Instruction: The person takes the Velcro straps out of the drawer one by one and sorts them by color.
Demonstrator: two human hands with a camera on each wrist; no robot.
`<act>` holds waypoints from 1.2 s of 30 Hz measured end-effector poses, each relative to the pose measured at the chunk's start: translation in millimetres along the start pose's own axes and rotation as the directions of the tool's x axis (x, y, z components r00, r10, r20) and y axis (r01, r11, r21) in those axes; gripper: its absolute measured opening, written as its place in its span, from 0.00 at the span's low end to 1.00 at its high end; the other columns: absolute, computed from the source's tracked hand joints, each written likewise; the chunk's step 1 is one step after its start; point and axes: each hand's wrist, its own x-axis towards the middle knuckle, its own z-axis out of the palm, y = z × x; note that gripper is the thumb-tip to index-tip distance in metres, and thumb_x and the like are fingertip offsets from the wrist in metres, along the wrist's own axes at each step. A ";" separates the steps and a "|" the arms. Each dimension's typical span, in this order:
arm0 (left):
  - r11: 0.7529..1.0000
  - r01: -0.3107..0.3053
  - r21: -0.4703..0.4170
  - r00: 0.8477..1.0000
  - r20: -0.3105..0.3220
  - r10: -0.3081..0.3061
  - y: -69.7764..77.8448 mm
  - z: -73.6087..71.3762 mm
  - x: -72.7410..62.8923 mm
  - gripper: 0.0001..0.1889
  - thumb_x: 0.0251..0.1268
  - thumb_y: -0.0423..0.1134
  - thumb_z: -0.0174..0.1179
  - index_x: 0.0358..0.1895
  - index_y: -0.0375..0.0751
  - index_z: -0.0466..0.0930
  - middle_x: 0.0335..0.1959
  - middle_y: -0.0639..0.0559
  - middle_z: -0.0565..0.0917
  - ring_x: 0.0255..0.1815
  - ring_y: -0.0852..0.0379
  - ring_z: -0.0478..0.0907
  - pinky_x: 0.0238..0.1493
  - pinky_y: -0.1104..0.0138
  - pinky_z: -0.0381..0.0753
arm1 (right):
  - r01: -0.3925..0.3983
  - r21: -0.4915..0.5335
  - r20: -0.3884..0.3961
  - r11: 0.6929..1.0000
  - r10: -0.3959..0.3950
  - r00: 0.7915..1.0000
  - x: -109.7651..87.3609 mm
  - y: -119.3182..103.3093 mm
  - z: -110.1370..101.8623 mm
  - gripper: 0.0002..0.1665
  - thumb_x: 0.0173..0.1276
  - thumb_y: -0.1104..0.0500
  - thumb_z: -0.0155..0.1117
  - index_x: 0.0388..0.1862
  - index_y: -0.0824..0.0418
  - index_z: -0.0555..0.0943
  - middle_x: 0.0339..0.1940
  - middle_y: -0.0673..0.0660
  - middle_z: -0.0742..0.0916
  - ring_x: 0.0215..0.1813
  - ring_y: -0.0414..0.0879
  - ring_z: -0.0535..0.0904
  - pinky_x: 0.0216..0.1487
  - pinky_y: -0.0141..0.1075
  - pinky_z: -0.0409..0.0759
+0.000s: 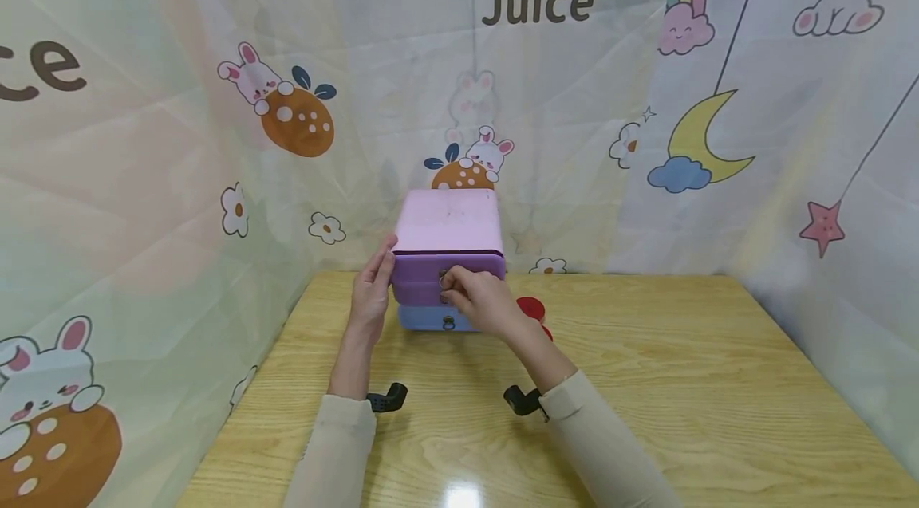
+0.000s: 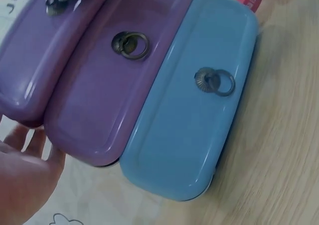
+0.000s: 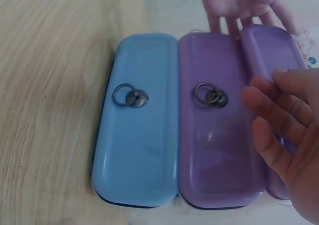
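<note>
A small drawer cabinet with a pink top [image 1: 448, 221] stands on the table. Its upper drawer [image 2: 37, 60] is purple and sits slightly forward of the purple middle drawer [image 3: 219, 145]; the lowest drawer [image 3: 137, 150] is blue. My right hand [image 1: 481, 297] pinches the pull on the upper drawer, its fingers covering most of that pull. Flat along the cabinet's left side, my left hand [image 1: 371, 293] touches it with extended fingers. Metal ring pulls hang on the middle drawer, ring pull [image 2: 130, 45], and on the blue one, ring pull [image 2: 215, 81].
Red round objects [image 1: 531, 307] lie just right of the cabinet, partly behind my right hand. A wood-grain table [image 1: 646, 380] spreads around it. Printed cloth [image 1: 574, 93] with rabbits and flowers hangs behind and at both sides.
</note>
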 end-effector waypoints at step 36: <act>0.998 0.000 0.063 0.983 -0.185 0.012 -1.7 15.6 2.1 0.23 0.71 0.56 0.65 0.65 0.57 0.84 0.72 0.62 0.79 0.75 0.63 0.72 0.78 0.61 0.68 | -0.035 -0.025 -0.063 0.999 0.033 0.997 12.4 8.7 7.6 0.02 0.76 0.57 0.68 0.44 0.53 0.83 0.27 0.45 0.85 0.25 0.37 0.75 0.26 0.31 0.72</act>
